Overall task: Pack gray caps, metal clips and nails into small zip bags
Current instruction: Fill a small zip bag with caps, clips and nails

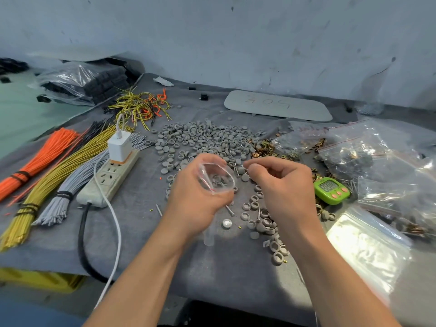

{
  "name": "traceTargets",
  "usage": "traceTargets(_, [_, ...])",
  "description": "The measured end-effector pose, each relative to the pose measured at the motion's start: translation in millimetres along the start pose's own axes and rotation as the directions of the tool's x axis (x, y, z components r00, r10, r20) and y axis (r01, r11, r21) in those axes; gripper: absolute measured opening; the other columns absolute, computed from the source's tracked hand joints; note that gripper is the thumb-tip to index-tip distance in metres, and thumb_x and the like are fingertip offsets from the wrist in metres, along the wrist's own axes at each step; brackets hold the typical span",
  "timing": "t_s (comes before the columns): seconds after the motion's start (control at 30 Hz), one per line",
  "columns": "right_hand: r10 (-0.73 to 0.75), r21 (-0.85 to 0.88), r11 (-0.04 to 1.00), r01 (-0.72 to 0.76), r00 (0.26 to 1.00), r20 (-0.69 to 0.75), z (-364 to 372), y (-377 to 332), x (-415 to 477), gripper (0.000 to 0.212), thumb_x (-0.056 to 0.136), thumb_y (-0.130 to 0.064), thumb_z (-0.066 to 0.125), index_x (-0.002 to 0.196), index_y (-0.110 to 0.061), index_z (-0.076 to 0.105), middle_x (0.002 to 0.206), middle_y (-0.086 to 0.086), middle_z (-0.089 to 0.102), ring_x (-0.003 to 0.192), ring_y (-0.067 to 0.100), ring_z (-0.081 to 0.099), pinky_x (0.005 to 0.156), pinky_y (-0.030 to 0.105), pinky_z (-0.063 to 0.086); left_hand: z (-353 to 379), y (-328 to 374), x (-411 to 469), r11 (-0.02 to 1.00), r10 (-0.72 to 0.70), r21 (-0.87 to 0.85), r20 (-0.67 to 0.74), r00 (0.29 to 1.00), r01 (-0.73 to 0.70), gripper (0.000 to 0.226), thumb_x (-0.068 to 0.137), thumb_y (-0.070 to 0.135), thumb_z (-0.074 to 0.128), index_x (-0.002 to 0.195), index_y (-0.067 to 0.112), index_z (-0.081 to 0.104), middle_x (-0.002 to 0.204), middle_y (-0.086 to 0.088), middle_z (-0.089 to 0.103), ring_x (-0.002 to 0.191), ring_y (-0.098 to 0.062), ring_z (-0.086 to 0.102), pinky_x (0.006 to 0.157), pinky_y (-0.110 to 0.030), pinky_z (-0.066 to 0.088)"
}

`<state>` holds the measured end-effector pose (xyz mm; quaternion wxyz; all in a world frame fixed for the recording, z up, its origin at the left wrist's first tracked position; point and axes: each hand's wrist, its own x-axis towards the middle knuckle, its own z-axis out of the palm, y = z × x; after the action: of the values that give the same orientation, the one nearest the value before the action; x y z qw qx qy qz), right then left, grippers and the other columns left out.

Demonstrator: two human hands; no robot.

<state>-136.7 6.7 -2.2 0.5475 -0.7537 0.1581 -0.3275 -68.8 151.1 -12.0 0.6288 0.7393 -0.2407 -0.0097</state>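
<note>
My left hand grips a small clear zip bag with its mouth held open; a few gray caps show inside it. My right hand hovers just right of the bag, fingers curled with thumb and forefinger pinched together; what they pinch is too small to tell. A big heap of gray caps lies behind the hands, and more caps are scattered under my right wrist. Brass metal clips lie at the heap's right edge. Loose nails lie on the gray cloth near the hands.
A power strip with a white charger stands to the left, beside orange, yellow and gray wire bundles. A green timer sits right of my right hand. Filled zip bags and a stack of empty bags cover the right side.
</note>
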Motion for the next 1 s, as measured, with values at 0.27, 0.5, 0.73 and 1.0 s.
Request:
traceTargets(0.27, [0.209,-0.817,0.542,0.196,0.911,0.357,0.3,8.2,-8.3,0.005,0.086,-0.033,0.071,0.082,-0.032,0.072,0.076,-0.009,0.070,0.084,0.018,0.066,0.096,0.037,0.038,-15.4,14.0,2.4,0.756,-0.328,-0.581,0.065,0.943,0.303,0.049,0.071,-0.001,0.077,0.116,0.017,0.068,0.098,-0.003,0.073,0.095,-0.019,0.067,0.101,-0.044,0.051])
traceTargets(0.5, [0.133,-0.803,0.566,0.186,0.941,0.312,1.2,11.7,-9.6,0.012,0.092,-0.025,0.064,0.085,-0.027,0.074,0.072,-0.005,0.070,0.079,0.017,0.067,0.098,0.038,0.039,-22.3,11.5,3.2,0.717,-0.334,-0.617,0.104,0.937,0.325,0.059,0.063,0.012,0.075,0.121,0.014,0.067,0.099,-0.002,0.075,0.097,-0.017,0.070,0.094,-0.041,0.055])
traceTargets(0.73, [0.020,-0.042,0.999,-0.015,0.992,0.126,0.1,-4.0,-5.8,0.013,0.084,-0.016,0.082,0.079,-0.028,0.082,0.067,-0.008,0.074,0.057,0.004,0.062,0.057,0.021,0.051,-6.5,-3.4,-4.4,0.948,0.099,0.304,-0.006,0.995,-0.093,0.060,0.069,0.014,0.088,0.112,0.041,0.056,0.094,0.017,0.068,0.084,0.003,0.065,0.065,-0.010,0.045])
traceTargets(1.0, [0.024,0.098,0.994,-0.049,0.971,0.239,10.5,-10.7,-10.5,0.019,0.083,-0.003,0.075,0.078,-0.018,0.084,0.065,0.005,0.074,0.055,0.006,0.054,0.052,0.020,0.044,6.7,-0.6,-6.2,0.898,0.095,0.425,0.064,0.993,-0.113,0.065,0.064,0.020,0.091,0.110,0.044,0.052,0.100,0.021,0.068,0.090,-0.005,0.065,0.075,-0.033,0.054])
